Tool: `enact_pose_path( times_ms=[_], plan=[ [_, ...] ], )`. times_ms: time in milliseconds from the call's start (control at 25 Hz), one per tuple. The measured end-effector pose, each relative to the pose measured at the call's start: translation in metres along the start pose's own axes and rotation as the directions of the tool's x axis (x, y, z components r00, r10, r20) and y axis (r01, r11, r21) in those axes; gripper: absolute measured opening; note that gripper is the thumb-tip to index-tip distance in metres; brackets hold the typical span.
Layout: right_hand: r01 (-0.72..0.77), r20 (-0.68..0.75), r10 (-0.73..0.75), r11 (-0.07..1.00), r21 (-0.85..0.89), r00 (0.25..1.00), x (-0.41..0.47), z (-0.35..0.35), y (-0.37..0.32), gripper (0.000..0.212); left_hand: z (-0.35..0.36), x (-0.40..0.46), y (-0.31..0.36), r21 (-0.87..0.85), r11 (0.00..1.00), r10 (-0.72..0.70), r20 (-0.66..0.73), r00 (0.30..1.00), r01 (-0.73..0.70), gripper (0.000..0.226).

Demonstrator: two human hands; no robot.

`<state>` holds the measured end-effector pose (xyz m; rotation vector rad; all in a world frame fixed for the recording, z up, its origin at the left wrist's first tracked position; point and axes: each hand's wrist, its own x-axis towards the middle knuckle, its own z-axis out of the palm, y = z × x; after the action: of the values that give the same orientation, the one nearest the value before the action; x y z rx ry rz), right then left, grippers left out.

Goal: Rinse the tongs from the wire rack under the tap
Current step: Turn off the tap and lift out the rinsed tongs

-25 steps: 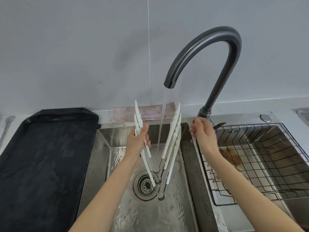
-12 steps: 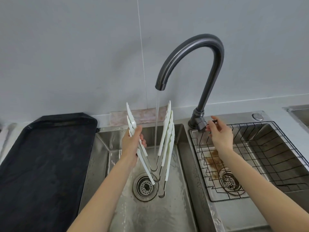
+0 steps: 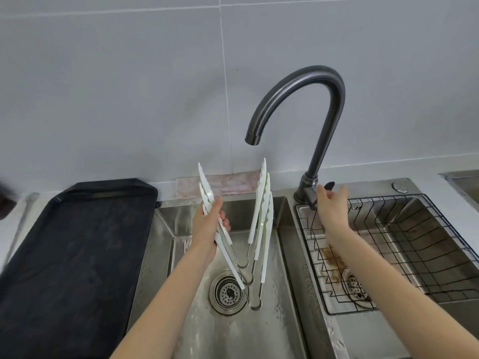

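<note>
My left hand grips a bundle of white-tipped metal tongs by their left arms. They stand spread in a V, tips up, hinge ends down over the left sink basin. The dark curved tap arches above them, and no water runs from its spout. My right hand rests on the tap's lever handle at the base. The black wire rack sits in the right basin with nothing in it.
A black tray lies on the counter to the left of the sink. A pinkish cloth lies against the wall behind the basin. A round drain sits under the tongs, and another steel basin edge shows at far right.
The stream of water from the tap has stopped. My right hand went from beside the tongs to the tap's lever. My left hand kept the tongs under the spout.
</note>
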<state>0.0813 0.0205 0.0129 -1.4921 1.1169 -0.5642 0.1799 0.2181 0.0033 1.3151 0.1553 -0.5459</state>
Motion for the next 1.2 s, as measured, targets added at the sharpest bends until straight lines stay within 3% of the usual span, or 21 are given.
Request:
enact_pose_path(
  times_ms=[120,200,280,520,600,720,920,1200],
  plan=[
    [-0.050,0.263,0.032,0.997,0.060,0.964,-0.036,0.023,-0.002,0.071,-0.001,-0.003,0.006,-0.019,1.000,0.015,0.009,1.000,-0.015,0.012],
    [-0.099,0.521,0.082,0.995,0.006,0.850,-0.057,0.037,-0.003,0.072,-0.002,-0.006,0.008,-0.027,0.999,0.027,0.012,1.000,-0.026,0.011],
    [-0.087,0.637,0.077,0.996,-0.014,0.767,-0.072,0.047,-0.004,0.065,-0.003,-0.010,0.010,-0.045,0.998,0.034,0.026,0.999,-0.032,0.012],
    [-0.062,0.517,0.064,0.998,-0.022,0.854,-0.088,0.050,-0.008,0.012,-0.011,-0.028,0.016,0.007,0.997,0.073,0.140,0.988,-0.075,0.016],
    [-0.107,0.468,0.088,0.994,0.014,0.879,-0.090,0.046,-0.008,0.005,-0.012,-0.036,0.016,0.008,0.996,0.086,0.159,0.984,-0.088,0.019],
    [-0.170,0.406,0.131,0.983,0.061,0.905,-0.095,0.043,0.001,0.006,-0.015,-0.049,0.006,-0.047,0.998,0.052,0.174,0.983,-0.044,0.034],
    [-0.071,0.352,0.057,0.997,0.027,0.934,-0.114,0.038,0.028,0.013,-0.023,-0.068,-0.020,0.126,0.991,-0.081,0.239,0.968,0.052,0.039],
    [0.163,0.461,-0.111,0.984,-0.073,0.880,-0.128,0.035,0.040,0.023,-0.051,-0.077,-0.030,0.107,0.988,0.078,0.262,0.962,-0.109,0.028]
  ],
)
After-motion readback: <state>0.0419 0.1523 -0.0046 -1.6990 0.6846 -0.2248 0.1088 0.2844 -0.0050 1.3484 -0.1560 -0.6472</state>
